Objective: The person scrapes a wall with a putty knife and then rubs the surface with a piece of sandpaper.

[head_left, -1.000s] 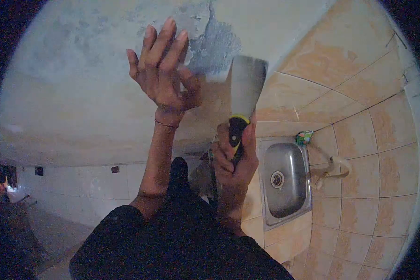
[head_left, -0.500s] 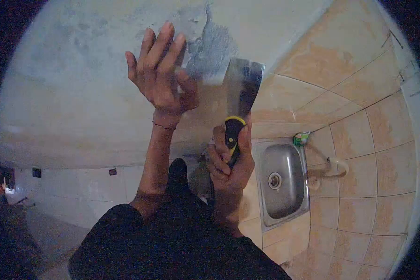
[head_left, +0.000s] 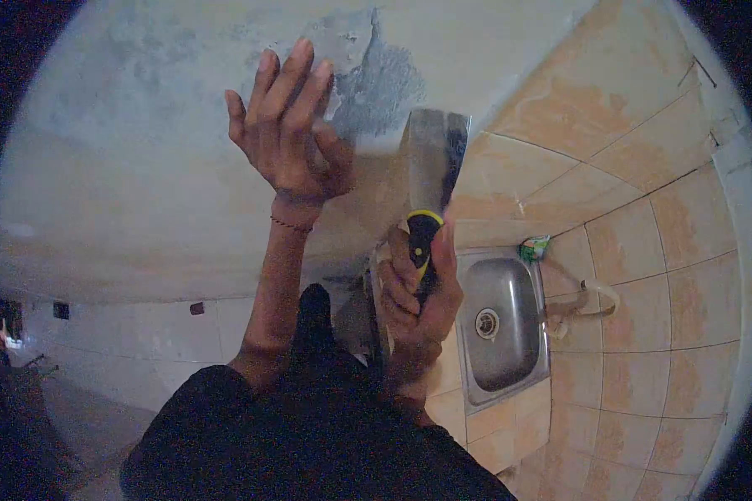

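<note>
My right hand [head_left: 418,292] is wrapped round the black and yellow handle of a wide-bladed putty knife [head_left: 436,159]. Its flat metal blade points up toward the wall, with the edge just below and right of a rough grey patch [head_left: 384,88] where the paint is gone. My left hand [head_left: 288,134] is raised with fingers apart and holds nothing; it overlaps the left side of that patch in this view. A thin dark cord bracelet [head_left: 292,224] circles the left wrist. The whitish wall [head_left: 167,175] spreads behind both hands.
A steel sink [head_left: 503,326] is set in a tiled counter at the right. By its far corner stands a green and white packet [head_left: 535,248]. A pale pipe [head_left: 602,296] sticks out along the orange-patterned tiles [head_left: 627,321]. Two small dark fittings sit low on the left.
The putty knife has turned slightly, and its handle and my right hand have shifted a little to the right. My left hand stays almost in place.
</note>
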`<state>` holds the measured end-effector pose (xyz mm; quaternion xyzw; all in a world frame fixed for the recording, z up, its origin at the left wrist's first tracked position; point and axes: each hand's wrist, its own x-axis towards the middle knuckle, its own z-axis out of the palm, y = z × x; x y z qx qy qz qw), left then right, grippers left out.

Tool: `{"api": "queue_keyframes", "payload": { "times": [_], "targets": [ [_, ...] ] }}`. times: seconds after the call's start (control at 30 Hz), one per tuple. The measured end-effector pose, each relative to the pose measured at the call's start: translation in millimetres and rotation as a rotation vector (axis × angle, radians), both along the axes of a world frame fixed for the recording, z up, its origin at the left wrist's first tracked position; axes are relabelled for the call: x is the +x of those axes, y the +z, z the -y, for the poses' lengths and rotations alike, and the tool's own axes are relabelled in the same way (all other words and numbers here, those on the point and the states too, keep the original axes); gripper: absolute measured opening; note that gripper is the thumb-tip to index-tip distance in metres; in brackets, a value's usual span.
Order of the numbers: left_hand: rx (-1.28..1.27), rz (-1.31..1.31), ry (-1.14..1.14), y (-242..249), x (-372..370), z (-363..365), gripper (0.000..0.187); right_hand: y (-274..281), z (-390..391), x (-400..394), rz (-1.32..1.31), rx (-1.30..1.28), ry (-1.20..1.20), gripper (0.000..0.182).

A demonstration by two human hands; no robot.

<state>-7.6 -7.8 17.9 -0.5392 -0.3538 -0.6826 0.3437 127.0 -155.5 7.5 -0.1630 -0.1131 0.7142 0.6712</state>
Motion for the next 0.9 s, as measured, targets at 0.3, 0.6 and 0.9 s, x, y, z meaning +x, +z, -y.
{"api": "queue_keyframes", "payload": {
  "times": [0.3,0.6,0.9],
  "targets": [
    [-0.011,-0.005,-0.001,-3,0,-2,0.037,-7,-2,-10,0.118,0.110,-0.054,0.036],
    [-0.003,-0.005,-0.035,-3,-2,1,0.038,-4,-1,-9,0.065,0.023,-0.004,0.033],
    [-0.021,0.014,-0.059,-3,-4,-1,0.039,-14,-8,-6,-0.230,0.148,0.119,0.032]
  ]
}}
